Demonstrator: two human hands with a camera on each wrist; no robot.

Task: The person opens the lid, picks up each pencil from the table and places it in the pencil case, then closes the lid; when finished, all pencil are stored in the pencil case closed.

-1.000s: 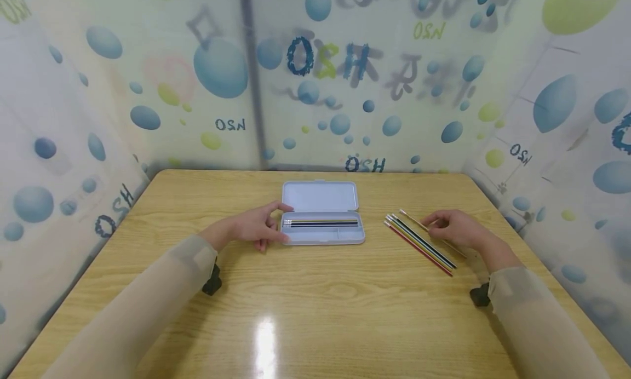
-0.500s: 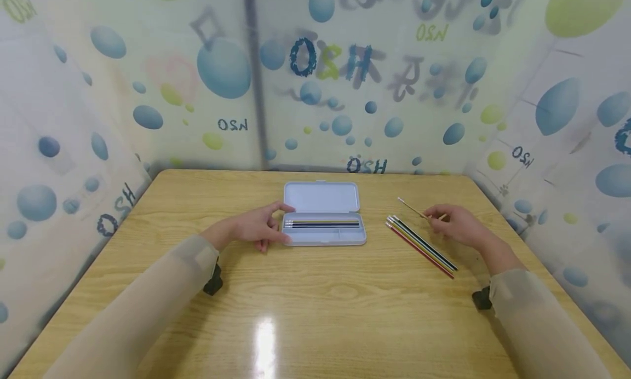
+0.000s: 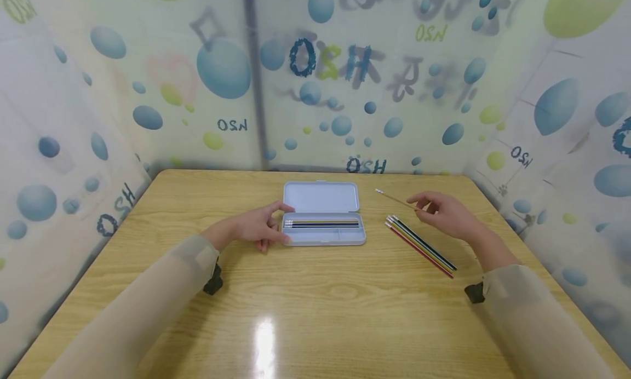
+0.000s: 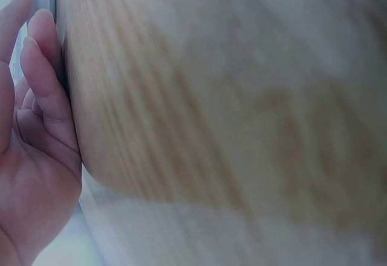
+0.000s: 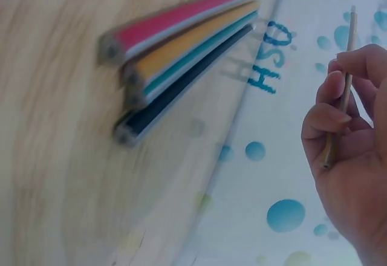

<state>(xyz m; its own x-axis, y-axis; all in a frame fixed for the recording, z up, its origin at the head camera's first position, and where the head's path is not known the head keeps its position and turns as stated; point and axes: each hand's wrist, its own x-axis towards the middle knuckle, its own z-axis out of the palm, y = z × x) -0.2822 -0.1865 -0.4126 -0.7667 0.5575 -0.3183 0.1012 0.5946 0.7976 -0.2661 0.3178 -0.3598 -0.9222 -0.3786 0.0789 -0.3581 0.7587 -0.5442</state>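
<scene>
A pale blue pencil case [image 3: 315,236] lies on the table with its lid [image 3: 320,196] raised at the back. Several pencils [image 3: 325,224] lie side by side in its rear compartment. My left hand [image 3: 252,225] holds the case's left end, index finger at the hinge and thumb at the front corner. Between thumb and fingers, my right hand [image 3: 448,216] pinches a gold-coloured pencil [image 3: 394,198], its white end pointing left toward the case. The right wrist view shows this pencil [image 5: 346,90] crossing the curled fingers. Several loose pencils [image 3: 419,245], red, yellow, green and black, lie below that hand.
The case's front compartment [image 3: 310,235] has a small divider near its right end. The wooden table [image 3: 315,302] ends at a patterned curtain [image 3: 315,110] behind and at both sides. Dark wrist cameras [image 3: 213,280] sit under the sleeves.
My right hand has lifted the gold-coloured pencil from beside the loose ones and carried it left and farther back. The left hand keeps its place on the case.
</scene>
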